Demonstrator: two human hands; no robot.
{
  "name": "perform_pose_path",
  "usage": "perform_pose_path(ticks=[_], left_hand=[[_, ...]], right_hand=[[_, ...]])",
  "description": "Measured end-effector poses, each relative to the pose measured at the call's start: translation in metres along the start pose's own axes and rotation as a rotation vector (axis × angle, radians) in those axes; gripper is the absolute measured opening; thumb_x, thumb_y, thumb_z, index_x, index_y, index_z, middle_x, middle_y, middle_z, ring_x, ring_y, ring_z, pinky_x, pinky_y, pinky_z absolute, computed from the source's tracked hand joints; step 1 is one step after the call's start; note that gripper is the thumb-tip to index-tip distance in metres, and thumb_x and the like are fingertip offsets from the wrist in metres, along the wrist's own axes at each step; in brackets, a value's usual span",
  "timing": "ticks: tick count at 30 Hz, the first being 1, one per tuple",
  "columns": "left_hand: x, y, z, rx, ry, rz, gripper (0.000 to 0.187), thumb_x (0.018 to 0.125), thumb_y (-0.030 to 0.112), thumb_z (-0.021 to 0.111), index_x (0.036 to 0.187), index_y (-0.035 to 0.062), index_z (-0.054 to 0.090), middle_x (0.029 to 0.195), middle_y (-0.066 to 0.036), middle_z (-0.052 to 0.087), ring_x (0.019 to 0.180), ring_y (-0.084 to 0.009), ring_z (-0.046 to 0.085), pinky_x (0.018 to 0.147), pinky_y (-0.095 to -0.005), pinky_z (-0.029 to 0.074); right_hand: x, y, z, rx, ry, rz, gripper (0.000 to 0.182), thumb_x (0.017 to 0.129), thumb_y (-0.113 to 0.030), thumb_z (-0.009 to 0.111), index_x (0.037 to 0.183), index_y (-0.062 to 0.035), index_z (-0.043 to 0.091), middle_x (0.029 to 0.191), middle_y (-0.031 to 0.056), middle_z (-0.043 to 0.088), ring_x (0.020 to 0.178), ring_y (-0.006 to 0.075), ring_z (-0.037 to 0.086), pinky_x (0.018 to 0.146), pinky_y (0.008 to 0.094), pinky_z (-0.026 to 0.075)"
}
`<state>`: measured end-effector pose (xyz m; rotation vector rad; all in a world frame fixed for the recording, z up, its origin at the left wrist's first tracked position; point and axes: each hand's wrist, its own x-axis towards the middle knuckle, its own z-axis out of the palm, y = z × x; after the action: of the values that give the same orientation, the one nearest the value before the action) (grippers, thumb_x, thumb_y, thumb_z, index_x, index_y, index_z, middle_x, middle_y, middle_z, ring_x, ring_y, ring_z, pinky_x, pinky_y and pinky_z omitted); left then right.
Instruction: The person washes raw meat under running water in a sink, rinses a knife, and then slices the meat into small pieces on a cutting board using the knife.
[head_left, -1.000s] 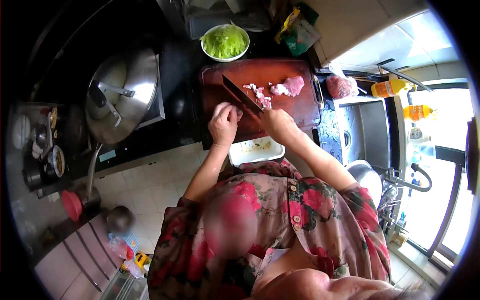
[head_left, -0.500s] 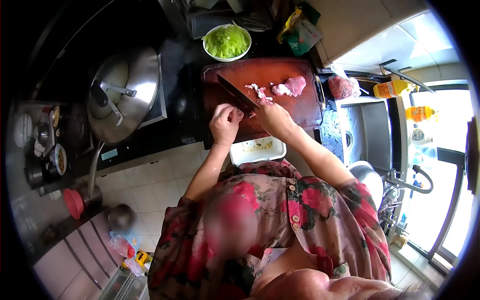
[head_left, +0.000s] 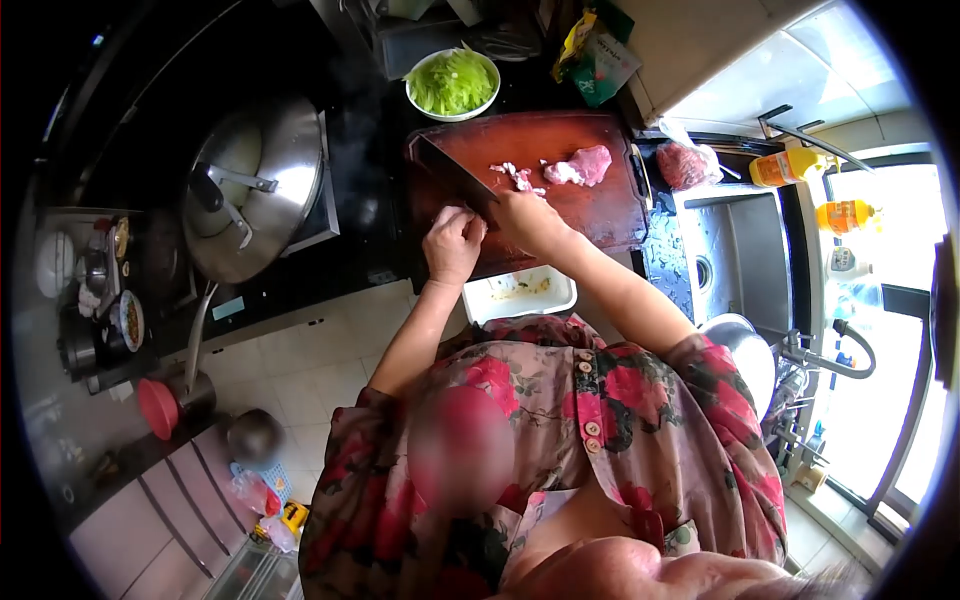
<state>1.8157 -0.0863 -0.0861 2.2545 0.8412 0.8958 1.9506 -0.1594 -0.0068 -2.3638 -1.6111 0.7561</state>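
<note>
A dark, broad-bladed kitchen knife is in my right hand, whose fingers wrap round its handle. The blade points to the upper left over the reddish-brown cutting board. Close to the blade, my left hand is closed with curled fingers on a piece of meat, mostly hidden under them. Small meat scraps lie beyond my right hand. Farther right on the board is a larger pink chunk of meat with whitish fat.
A bowl of sliced green vegetable stands behind the board. A lidded wok is at left. The sink and a bag of meat are at right. A white tray sits between the board and my body.
My right hand and the knife have shifted slightly up and left, and the blade's angle is steeper. My left hand stays about where it was. The whole view has turned a little.
</note>
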Motion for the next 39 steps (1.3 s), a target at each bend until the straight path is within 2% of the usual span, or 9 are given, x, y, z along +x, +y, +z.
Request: perform_pose_path(ticks=[7, 14, 16, 19, 26, 28, 30, 32, 39], left_hand=[[-0.004, -0.01, -0.02, 0.036, 0.123, -0.165, 0.045, 0.075, 0.02, 0.075, 0.115, 0.0046, 0.058, 0.107, -0.018, 0.058, 0.097, -0.0376, 0.059, 0.084, -0.043, 0.05], [0.019, 0.002, -0.024, 0.182, -0.307, -0.187, 0.028, 0.077, 0.018, 0.073, 0.096, 0.0062, 0.056, 0.101, -0.016, 0.062, 0.089, -0.0369, 0.062, 0.08, -0.0433, 0.05], [0.012, -0.013, -0.017, 0.013, -0.291, -0.11, 0.024, 0.079, 0.013, 0.07, 0.096, 0.0059, 0.055, 0.092, -0.013, 0.065, 0.078, -0.0306, 0.065, 0.066, -0.0376, 0.052], [0.032, -0.002, -0.031, -0.667, -0.475, -0.646, 0.022, 0.082, 0.006, 0.065, 0.101, 0.0062, 0.053, 0.085, -0.004, 0.063, 0.068, -0.0079, 0.06, 0.047, -0.0204, 0.041], [0.076, 0.009, -0.044, -0.864, -0.851, -0.612, 0.032, 0.083, 0.005, 0.066, 0.112, 0.0052, 0.054, 0.098, -0.005, 0.061, 0.079, -0.0075, 0.06, 0.054, -0.0199, 0.045], [0.067, -0.006, -0.029, -0.588, -0.788, -0.344, 0.038, 0.081, 0.008, 0.068, 0.116, 0.0045, 0.056, 0.103, -0.009, 0.061, 0.087, -0.0117, 0.061, 0.067, -0.0248, 0.051], [0.058, -0.012, -0.034, 0.097, -0.386, 0.134, 0.035, 0.079, 0.007, 0.07, 0.114, 0.0047, 0.063, 0.108, -0.014, 0.063, 0.086, -0.0194, 0.065, 0.072, -0.0271, 0.052], [0.047, -0.003, -0.037, -0.24, -0.323, -0.128, 0.022, 0.079, 0.01, 0.071, 0.1, 0.0043, 0.068, 0.102, -0.014, 0.066, 0.079, -0.0254, 0.067, 0.067, -0.0305, 0.054], [0.009, 0.022, 0.01, -0.031, 0.053, 0.035, 0.008, 0.081, 0.015, 0.069, 0.084, 0.0074, 0.068, 0.093, -0.01, 0.066, 0.078, -0.0309, 0.065, 0.066, -0.0381, 0.054]], right_hand=[[-0.053, 0.035, -0.012, 0.106, 0.121, 0.16, 0.031, 0.095, -0.026, 0.048, 0.091, 0.0001, 0.064, 0.078, 0.0244, 0.066, 0.078, 0.0423, 0.065, 0.072, 0.0501, 0.052], [-0.07, 0.037, -0.015, 0.034, 0.141, 0.082, 0.028, 0.094, -0.025, 0.048, 0.09, -0.0036, 0.065, 0.08, 0.0222, 0.066, 0.079, 0.0404, 0.066, 0.072, 0.0499, 0.053], [-0.068, 0.054, -0.006, 0.062, 0.157, 0.28, 0.03, 0.094, -0.026, 0.047, 0.091, -0.0024, 0.064, 0.082, 0.0228, 0.067, 0.081, 0.0414, 0.065, 0.074, 0.0494, 0.053], [-0.074, 0.07, -0.002, 0.147, 0.331, 0.211, 0.028, 0.093, -0.022, 0.051, 0.083, 0.0017, 0.06, 0.073, 0.0287, 0.061, 0.073, 0.0462, 0.061, 0.066, 0.0521, 0.05], [-0.089, 0.051, 0.0, 0.214, 0.191, 0.213, 0.027, 0.094, -0.025, 0.049, 0.092, -0.002, 0.063, 0.079, 0.026, 0.064, 0.081, 0.0448, 0.063, 0.075, 0.0536, 0.049], [-0.089, 0.051, -0.003, 0.183, 0.164, 0.229, 0.026, 0.094, -0.024, 0.049, 0.093, -0.0019, 0.063, 0.078, 0.026, 0.064, 0.08, 0.0449, 0.063, 0.074, 0.0533, 0.05], [-0.094, 0.05, -0.01, 0.164, 0.201, 0.269, 0.026, 0.093, -0.023, 0.049, 0.092, -0.0008, 0.062, 0.078, 0.0264, 0.064, 0.079, 0.045, 0.063, 0.074, 0.0528, 0.05], [-0.101, 0.051, -0.011, 0.15, 0.218, 0.263, 0.025, 0.093, -0.022, 0.049, 0.091, -0.0008, 0.061, 0.076, 0.0261, 0.064, 0.077, 0.0443, 0.064, 0.072, 0.0522, 0.051], [-0.112, 0.027, -0.001, -0.036, 0.194, 0.118, 0.018, 0.092, -0.019, 0.05, 0.085, -0.0028, 0.054, 0.062, 0.0202, 0.062, 0.062, 0.0375, 0.065, 0.056, 0.0463, 0.053]])
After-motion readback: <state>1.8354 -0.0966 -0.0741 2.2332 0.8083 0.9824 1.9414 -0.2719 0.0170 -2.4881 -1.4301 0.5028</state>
